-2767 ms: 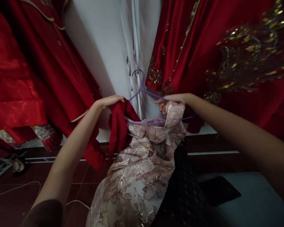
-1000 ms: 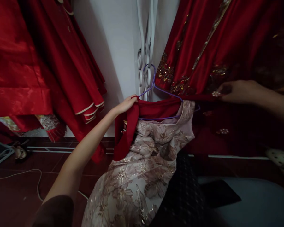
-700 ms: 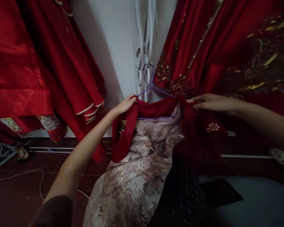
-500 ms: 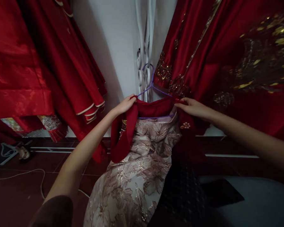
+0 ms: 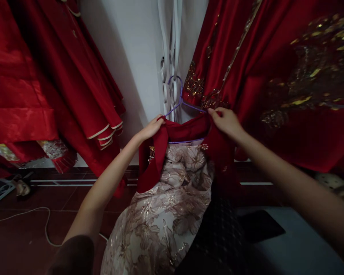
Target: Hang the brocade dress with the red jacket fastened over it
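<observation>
A purple wire hanger [image 5: 180,100] carries a red jacket [image 5: 152,179] over a pale floral brocade dress [image 5: 172,214]. My left hand [image 5: 152,128] is closed on the jacket's left shoulder, beside the hanger's sloping arm. On the opposite shoulder, my right hand [image 5: 225,121] pinches the red cloth near the hanger's end. The jacket front lies parted, with the dress bodice showing between its two sides. A gold beaded trim [image 5: 151,152] hangs on the left side, and a small beaded fastener [image 5: 204,146] sits on the right.
Red garments hang at left [image 5: 94,95] and right [image 5: 246,57], the right ones sequinned. White curled metalwork [image 5: 169,57] stands behind the hanger. A white cable [image 5: 47,225] runs over the dark red tiled floor. A dark flat item [image 5: 260,226] lies on a pale surface at lower right.
My right hand has moved up and slightly left along the shoulder, drawing the jacket's right side inward over the dress. My left hand keeps its hold. The view has shifted a little.
</observation>
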`<state>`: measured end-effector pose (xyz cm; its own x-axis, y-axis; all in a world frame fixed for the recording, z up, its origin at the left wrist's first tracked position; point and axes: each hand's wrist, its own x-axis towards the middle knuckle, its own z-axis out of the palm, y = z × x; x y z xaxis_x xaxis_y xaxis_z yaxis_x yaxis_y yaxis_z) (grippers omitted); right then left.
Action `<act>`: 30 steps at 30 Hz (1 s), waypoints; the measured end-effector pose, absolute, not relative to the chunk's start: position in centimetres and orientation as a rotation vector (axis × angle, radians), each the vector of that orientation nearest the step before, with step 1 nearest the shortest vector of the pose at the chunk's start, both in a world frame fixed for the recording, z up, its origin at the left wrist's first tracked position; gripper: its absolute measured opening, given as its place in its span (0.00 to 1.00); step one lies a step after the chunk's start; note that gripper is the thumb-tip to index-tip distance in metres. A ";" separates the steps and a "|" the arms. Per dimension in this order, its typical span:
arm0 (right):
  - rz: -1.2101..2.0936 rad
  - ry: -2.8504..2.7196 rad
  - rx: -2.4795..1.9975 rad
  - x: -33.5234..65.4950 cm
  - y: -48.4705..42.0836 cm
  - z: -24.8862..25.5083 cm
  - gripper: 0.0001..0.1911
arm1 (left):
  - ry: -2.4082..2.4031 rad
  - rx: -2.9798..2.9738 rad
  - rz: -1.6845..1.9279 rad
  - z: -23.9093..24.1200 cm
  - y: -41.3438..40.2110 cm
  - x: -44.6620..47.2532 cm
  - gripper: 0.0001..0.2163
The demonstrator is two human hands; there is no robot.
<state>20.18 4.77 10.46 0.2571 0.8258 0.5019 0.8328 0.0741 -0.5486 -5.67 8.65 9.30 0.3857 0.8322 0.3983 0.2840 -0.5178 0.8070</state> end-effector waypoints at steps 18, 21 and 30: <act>0.436 -2.002 -0.993 14.1 1.7 4.1 0.10 | 1.117 2.366 1.247 3.5 2.8 -1.5 0.08; 0.546 -1.975 -0.938 14.7 2.1 3.1 0.09 | 0.902 2.368 1.177 2.6 3.0 -0.5 0.10; 0.867 -1.798 -0.793 16.0 1.8 2.4 0.15 | 0.743 1.797 1.615 0.2 3.2 -0.3 0.14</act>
